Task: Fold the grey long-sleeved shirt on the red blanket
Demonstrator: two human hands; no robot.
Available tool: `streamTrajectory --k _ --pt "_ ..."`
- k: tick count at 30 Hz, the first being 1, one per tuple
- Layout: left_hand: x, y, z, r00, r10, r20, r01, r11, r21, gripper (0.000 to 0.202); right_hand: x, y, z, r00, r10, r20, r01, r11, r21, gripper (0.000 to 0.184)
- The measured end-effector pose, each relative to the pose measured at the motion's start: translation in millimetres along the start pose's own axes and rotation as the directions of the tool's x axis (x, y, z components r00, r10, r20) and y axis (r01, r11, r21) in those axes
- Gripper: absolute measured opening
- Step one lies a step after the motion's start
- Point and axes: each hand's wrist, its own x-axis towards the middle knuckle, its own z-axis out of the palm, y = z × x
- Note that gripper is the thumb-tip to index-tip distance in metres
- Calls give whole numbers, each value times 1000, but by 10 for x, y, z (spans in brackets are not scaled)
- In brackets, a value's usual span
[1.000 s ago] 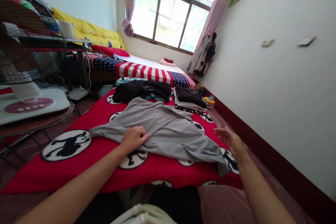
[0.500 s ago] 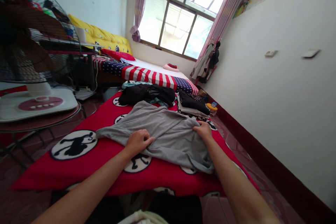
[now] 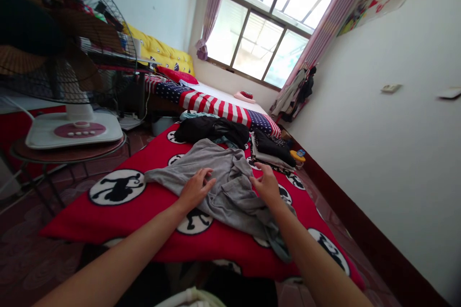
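A grey garment (image 3: 223,182) lies crumpled on a red blanket (image 3: 144,230) patterned with black-and-white round figures. Its right part is bunched inward, and one end hangs toward the near edge. My left hand (image 3: 196,188) rests at the garment's near left part, fingers bent and apart, with no cloth visibly gripped. Over the garment's right edge is my right hand (image 3: 266,183), its thumb and fingers spread and holding nothing. The exact garment type cannot be made out from its folds.
Behind the garment lies a heap of black clothes (image 3: 212,129), with a folded stack (image 3: 273,148) to its right. A fan (image 3: 74,127) stands on a round stool (image 3: 68,151) at left. A bed with a striped, starred cover (image 3: 216,105) lies beyond, below the window.
The garment's right side has been folded inward and bunched toward the middle. My right hand has moved left and let go of the cloth. The camera view has turned slightly left.
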Motion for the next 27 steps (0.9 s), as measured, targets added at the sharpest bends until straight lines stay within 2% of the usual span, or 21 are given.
streamTrajectory --k 2,3,5,7,8,10,11,12,13,14,15,16,17,19,21,23,24,26,27 --pt "2 4 1 1000 -4 -2 4 1000 4 34 212 141 52 996 82 44 -80 996 -42 57" --pt "3 8 2 1000 -4 -4 4 1000 5 35 303 184 82 991 103 87 -97 993 -64 56" --pt "2 24 1 1000 4 -19 -4 1000 2 41 455 199 133 982 119 147 -108 991 -81 38" --pt "-8 50 -11 997 35 -65 -35 999 -8 48 554 106 175 985 122 126 -112 990 -86 19" --pt "-17 67 -24 992 61 -108 -63 998 -15 51 574 19 199 990 112 84 -105 991 -83 19" --pt "-41 101 -63 967 122 -224 -129 992 -14 55 536 -217 267 1000 7 1 -7 1000 -22 23" --pt "-53 117 -88 947 152 -284 -159 987 0 56 477 -352 311 995 -95 -6 95 995 39 25" --pt "-64 130 -113 926 182 -332 -185 983 23 56 396 -487 358 974 -225 19 221 968 121 27" --pt "-71 139 -136 909 210 -359 -205 977 51 55 299 -610 403 930 -358 85 334 918 213 28" --pt "-73 143 -155 903 234 -359 -220 972 79 54 194 -713 439 864 -470 182 410 865 291 29" --pt "-71 143 -167 907 250 -339 -228 968 104 52 89 -787 461 807 -527 265 440 837 324 29" --pt "-63 137 -170 918 253 -304 -226 967 122 49 -8 -828 466 775 -538 331 446 837 316 27" --pt "-52 128 -165 935 240 -259 -211 968 134 45 -93 -837 454 778 -507 371 435 861 263 21" --pt "-22 103 -135 971 174 -164 -149 977 156 40 -229 -777 395 852 -358 383 368 928 49 11" --pt "6 78 -96 990 95 -101 -75 980 187 38 -337 -670 330 898 -202 391 298 933 -202 23" --pt "23 62 -64 996 52 -75 -34 975 220 36 -431 -573 290 895 -119 429 299 876 -379 40" --pt "26 57 -54 996 45 -75 -26 972 233 34 -466 -535 276 885 -108 454 320 848 -422 38" --pt "27 49 -44 996 46 -73 -26 968 251 30 -482 -458 228 875 -100 474 334 834 -440 19" --pt "26 44 -42 996 46 -71 -26 966 258 28 -458 -404 177 884 -84 459 305 848 -434 12"
